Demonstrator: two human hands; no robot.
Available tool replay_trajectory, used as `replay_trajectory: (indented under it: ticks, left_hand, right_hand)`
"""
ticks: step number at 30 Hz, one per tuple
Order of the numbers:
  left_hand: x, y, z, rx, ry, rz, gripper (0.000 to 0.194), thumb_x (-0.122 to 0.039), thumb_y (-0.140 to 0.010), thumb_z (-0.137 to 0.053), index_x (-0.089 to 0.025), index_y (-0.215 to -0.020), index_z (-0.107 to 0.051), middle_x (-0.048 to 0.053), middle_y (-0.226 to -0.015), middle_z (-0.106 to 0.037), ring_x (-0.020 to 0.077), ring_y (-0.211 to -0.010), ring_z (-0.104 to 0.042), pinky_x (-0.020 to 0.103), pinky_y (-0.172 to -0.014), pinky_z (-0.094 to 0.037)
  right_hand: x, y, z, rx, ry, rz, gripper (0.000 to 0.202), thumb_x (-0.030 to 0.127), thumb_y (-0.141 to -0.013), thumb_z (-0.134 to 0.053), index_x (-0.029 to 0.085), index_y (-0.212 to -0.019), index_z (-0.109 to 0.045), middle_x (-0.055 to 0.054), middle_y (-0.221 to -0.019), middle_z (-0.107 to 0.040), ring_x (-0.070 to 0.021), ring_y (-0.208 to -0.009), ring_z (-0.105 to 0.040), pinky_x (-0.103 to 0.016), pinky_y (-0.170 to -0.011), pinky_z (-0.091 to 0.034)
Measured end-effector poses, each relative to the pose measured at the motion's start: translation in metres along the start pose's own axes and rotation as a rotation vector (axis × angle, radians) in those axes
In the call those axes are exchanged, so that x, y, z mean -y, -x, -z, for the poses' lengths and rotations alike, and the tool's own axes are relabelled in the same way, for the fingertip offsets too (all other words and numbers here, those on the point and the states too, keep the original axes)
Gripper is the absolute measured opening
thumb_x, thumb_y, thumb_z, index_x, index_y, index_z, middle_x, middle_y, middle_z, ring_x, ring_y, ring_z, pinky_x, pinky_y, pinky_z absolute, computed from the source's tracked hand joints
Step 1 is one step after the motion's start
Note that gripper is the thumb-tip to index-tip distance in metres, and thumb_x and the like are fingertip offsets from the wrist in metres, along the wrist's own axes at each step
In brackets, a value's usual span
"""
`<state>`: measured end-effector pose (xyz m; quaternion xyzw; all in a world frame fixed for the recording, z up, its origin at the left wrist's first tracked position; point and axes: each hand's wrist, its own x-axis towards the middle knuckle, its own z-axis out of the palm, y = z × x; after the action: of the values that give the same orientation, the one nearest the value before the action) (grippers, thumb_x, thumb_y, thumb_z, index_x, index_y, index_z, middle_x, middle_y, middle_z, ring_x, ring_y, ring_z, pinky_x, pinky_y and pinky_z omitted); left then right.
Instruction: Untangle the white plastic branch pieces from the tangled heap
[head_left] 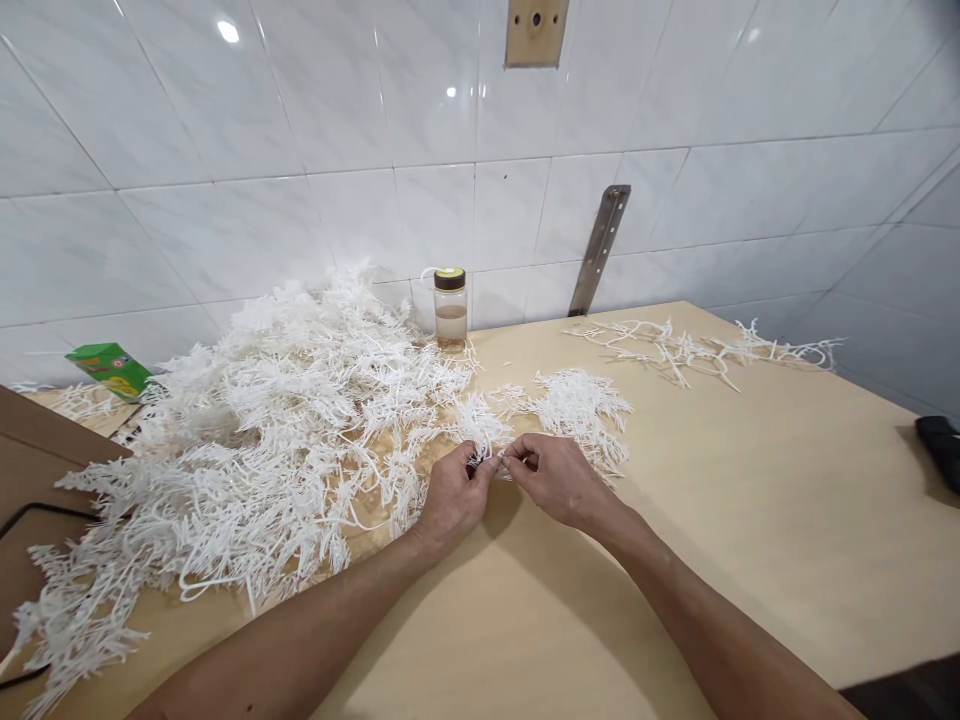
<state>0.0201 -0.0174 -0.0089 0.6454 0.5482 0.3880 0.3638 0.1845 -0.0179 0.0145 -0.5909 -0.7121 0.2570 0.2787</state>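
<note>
My left hand [456, 492] is closed in a pinch on a white branching plastic sprig [482, 424], whose thin tips fan out above the fingers. Close beside it, my right hand [559, 478] pinches thumb and forefinger together at the sprig's near end; what lies between those fingertips is too small to make out. A large heap of similar white sprigs [300, 390] spreads over the table to the left. Behind my right hand lies a smaller pile of white pieces [581, 405].
A lidded bottle of liquid [451, 312] stands by the tiled wall. Bare white stems [690, 350] lie at the back right. A metal strip [600, 250] leans on the wall. A green box [111, 370] and a brown carton [45, 470] are left; a black object [939, 450] is right.
</note>
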Motion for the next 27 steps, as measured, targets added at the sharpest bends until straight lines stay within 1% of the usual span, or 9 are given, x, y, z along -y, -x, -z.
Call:
replay_trajectory:
  ticks: [3, 8, 13, 17, 19, 21, 24, 25, 27]
  left_hand:
    - [0.000, 0.000, 0.000, -0.010, -0.022, -0.008, 0.032, -0.042, -0.082, -0.054, -0.021, -0.063, -0.039, -0.006, -0.055, -0.037, 0.0108, -0.053, -0.033, 0.025, -0.052, -0.027]
    - [0.001, -0.002, -0.001, 0.014, -0.030, -0.007, 0.028, -0.038, -0.081, -0.053, -0.021, -0.064, -0.038, -0.005, -0.056, -0.038, 0.0113, -0.053, -0.034, 0.025, -0.053, -0.027]
    - [0.005, -0.005, 0.000, -0.001, -0.023, -0.006, 0.027, -0.037, -0.081, -0.054, -0.020, -0.064, -0.041, -0.005, -0.056, -0.041, 0.0120, -0.055, -0.038, 0.026, -0.054, -0.027]
    - [0.009, -0.006, -0.001, 0.021, 0.099, -0.008, 0.031, -0.042, -0.082, -0.054, -0.020, -0.063, -0.044, -0.005, -0.057, -0.039, 0.0112, -0.055, -0.038, 0.025, -0.054, -0.028]
    - [0.009, -0.007, -0.002, 0.023, 0.148, -0.005, 0.033, -0.045, -0.082, -0.055, -0.019, -0.063, -0.045, -0.005, -0.057, -0.038, 0.0109, -0.055, -0.037, 0.025, -0.054, -0.027]
    - [0.009, -0.007, -0.002, 0.023, 0.157, -0.002, 0.033, -0.045, -0.080, -0.057, -0.019, -0.062, -0.046, -0.005, -0.056, -0.038, 0.0105, -0.055, -0.036, 0.024, -0.053, -0.027]
    - [0.007, -0.007, -0.002, 0.010, 0.124, -0.013, 0.034, -0.042, -0.079, -0.059, -0.019, -0.060, -0.043, -0.005, -0.055, -0.037, 0.0100, -0.054, -0.034, 0.024, -0.052, -0.026]
    - [0.007, -0.007, -0.002, 0.002, 0.116, -0.020, 0.034, -0.041, -0.079, -0.059, -0.019, -0.059, -0.043, -0.005, -0.055, -0.037, 0.0100, -0.054, -0.034, 0.024, -0.052, -0.026]
    - [0.007, -0.006, -0.002, -0.013, 0.121, -0.031, 0.032, -0.041, -0.080, -0.059, -0.019, -0.061, -0.044, -0.005, -0.056, -0.038, 0.0101, -0.055, -0.036, 0.023, -0.052, -0.027]
  right_hand:
    - [-0.002, 0.000, -0.006, -0.024, 0.008, 0.011, 0.014, 0.026, -0.079, -0.052, 0.020, -0.075, -0.065, 0.000, -0.069, -0.067, -0.0145, -0.062, -0.057, -0.026, -0.058, -0.041]
    - [-0.001, 0.000, -0.015, -0.074, -0.005, -0.036, 0.009, 0.025, -0.077, -0.051, 0.020, -0.071, -0.057, 0.000, -0.068, -0.063, -0.0142, -0.059, -0.053, -0.025, -0.054, -0.038]
    - [-0.010, -0.006, -0.006, -0.376, 0.097, -0.085, 0.008, 0.026, -0.077, -0.052, 0.021, -0.071, -0.052, -0.002, -0.066, -0.059, -0.0162, -0.059, -0.052, -0.028, -0.057, -0.038]
    - [-0.021, -0.009, 0.012, -0.517, 0.073, -0.066, 0.016, 0.030, -0.081, -0.051, 0.019, -0.087, -0.060, -0.005, -0.074, -0.063, -0.0178, -0.061, -0.055, -0.033, -0.065, -0.043]
    - [-0.019, -0.008, 0.015, -0.463, 0.005, -0.068, 0.023, 0.031, -0.082, -0.051, 0.018, -0.097, -0.062, -0.004, -0.074, -0.064, -0.0165, -0.056, -0.054, -0.032, -0.062, -0.044]
    - [-0.013, -0.005, 0.015, -0.273, -0.107, -0.066, 0.027, 0.037, -0.085, -0.051, 0.019, -0.099, -0.064, -0.003, -0.073, -0.065, -0.0142, -0.051, -0.052, -0.029, -0.055, -0.043]
    - [-0.003, -0.002, 0.009, 0.033, -0.221, -0.027, 0.031, 0.046, -0.086, -0.052, 0.020, -0.090, -0.068, -0.002, -0.077, -0.068, -0.0110, -0.049, -0.052, -0.024, -0.049, -0.041]
    - [-0.001, -0.001, 0.007, 0.084, -0.233, -0.025, 0.031, 0.046, -0.086, -0.054, 0.019, -0.087, -0.068, -0.002, -0.078, -0.069, -0.0100, -0.048, -0.052, -0.023, -0.048, -0.041]
    - [-0.001, -0.002, 0.004, 0.125, -0.251, -0.063, 0.028, 0.044, -0.084, -0.056, 0.019, -0.083, -0.069, 0.000, -0.074, -0.068, -0.0086, -0.044, -0.050, -0.023, -0.045, -0.041]
